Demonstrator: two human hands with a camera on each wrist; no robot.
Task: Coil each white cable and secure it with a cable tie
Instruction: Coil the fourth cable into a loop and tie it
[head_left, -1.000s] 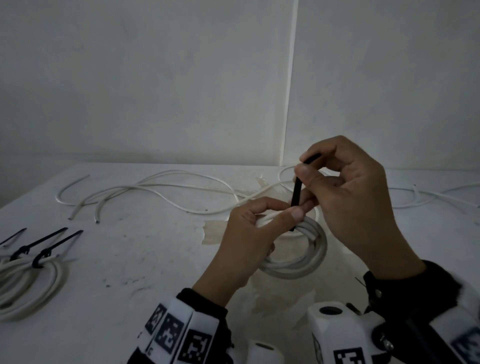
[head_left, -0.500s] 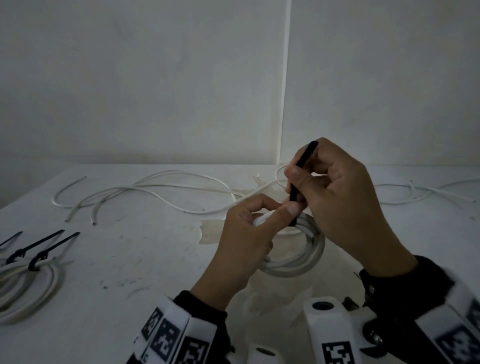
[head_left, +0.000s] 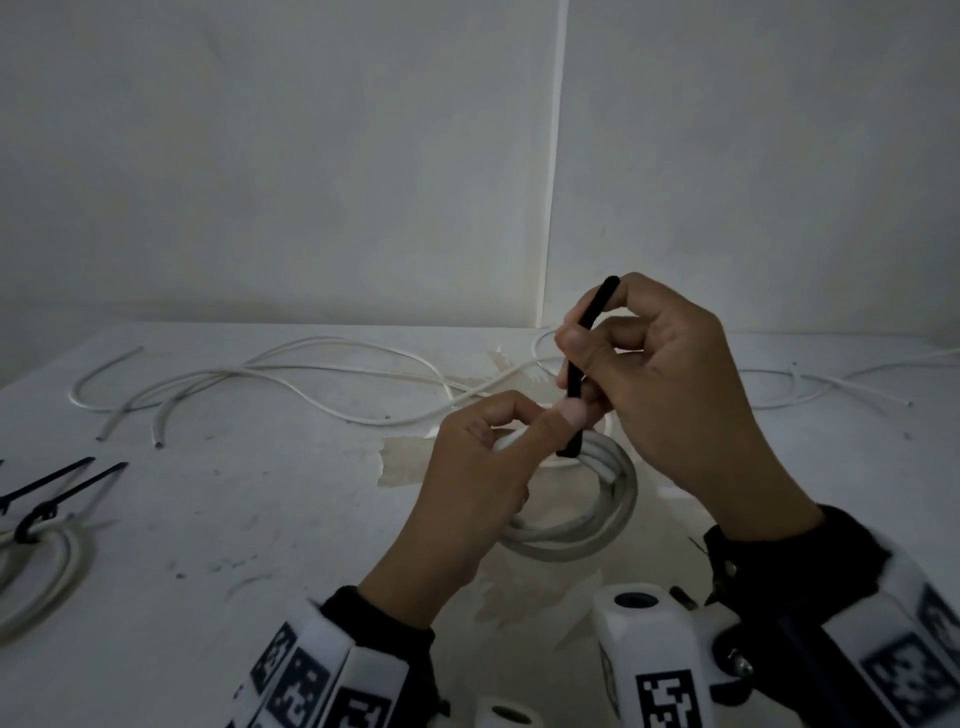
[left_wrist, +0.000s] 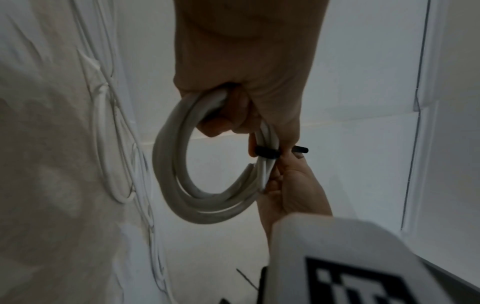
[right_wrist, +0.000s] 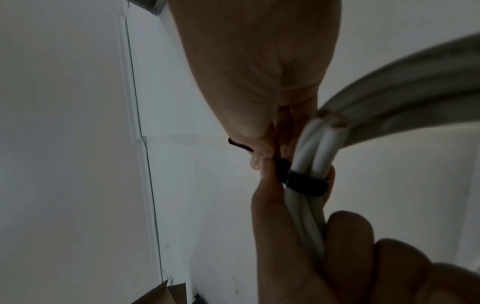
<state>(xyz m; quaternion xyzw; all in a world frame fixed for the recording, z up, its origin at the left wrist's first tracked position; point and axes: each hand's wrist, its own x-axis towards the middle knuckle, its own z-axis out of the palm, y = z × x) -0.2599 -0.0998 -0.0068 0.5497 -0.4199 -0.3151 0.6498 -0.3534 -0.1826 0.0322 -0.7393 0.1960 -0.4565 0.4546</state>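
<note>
A white cable coil (head_left: 597, 525) hangs just above the table, gripped at its upper left by my left hand (head_left: 540, 423), thumb pressed beside the tie. A black cable tie (head_left: 579, 364) is looped round the coil's strands, and its tail stands upright. My right hand (head_left: 597, 338) pinches that tail between thumb and fingers. In the left wrist view the tie (left_wrist: 266, 153) bands the coil (left_wrist: 176, 174) near its cut ends. The right wrist view shows the tie (right_wrist: 303, 183) snug round the coil (right_wrist: 306, 216).
Loose white cables (head_left: 291, 374) sprawl across the back of the white table (head_left: 260, 519), with more loose cables (head_left: 831, 384) at the right. At the left edge lies a tied coil (head_left: 47, 571) beside spare black ties (head_left: 52, 480). A wall stands close behind.
My right hand has drawn the tie's tail upward, so more of it sticks out above the fingers. The left hand has kept its grip on the coil.
</note>
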